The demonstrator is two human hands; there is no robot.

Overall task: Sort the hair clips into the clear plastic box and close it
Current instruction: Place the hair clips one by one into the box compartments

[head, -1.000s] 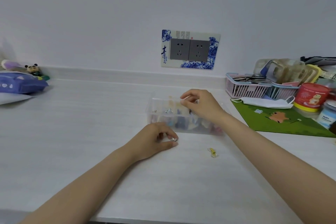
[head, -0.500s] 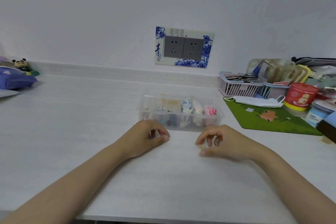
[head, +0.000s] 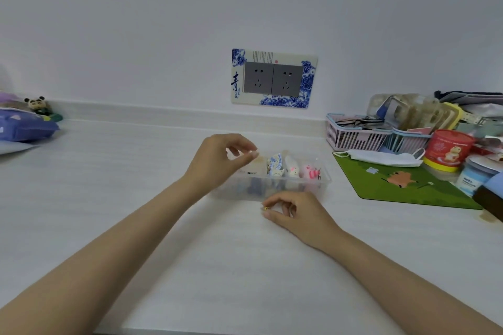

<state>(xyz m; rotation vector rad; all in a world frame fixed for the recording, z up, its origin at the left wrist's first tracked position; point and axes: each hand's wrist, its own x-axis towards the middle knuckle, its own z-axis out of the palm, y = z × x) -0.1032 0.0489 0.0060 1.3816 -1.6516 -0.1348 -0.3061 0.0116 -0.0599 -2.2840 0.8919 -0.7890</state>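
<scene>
The clear plastic box (head: pixel 325 180) stands open on the white table, without a lid on it. Inside it lie several hair clips, among them a blue-and-white one (head: pixel 275 166), a white one (head: pixel 291 167) and a pink one (head: pixel 310 171). My left hand (head: pixel 217 160) hovers over the box's left end, thumb and forefinger pinched on a tiny clip that barely shows. Just in front of the box, my right hand (head: pixel 296 215) rests on the table and pinches a small yellow hair clip (head: pixel 266 208) at its fingertips.
A green mat (head: pixel 402 187) lies to the right with a face mask (head: pixel 381 158) on its far edge. Behind it stand a pink basket (head: pixel 353 140) and a red tub (head: pixel 446 149). A purple pack (head: pixel 24 128) and a panda figure (head: pixel 36 104) sit far left.
My left hand rose from the table to above the box's left end. My right hand left the box, came down to the yellow clip and pinched it.
</scene>
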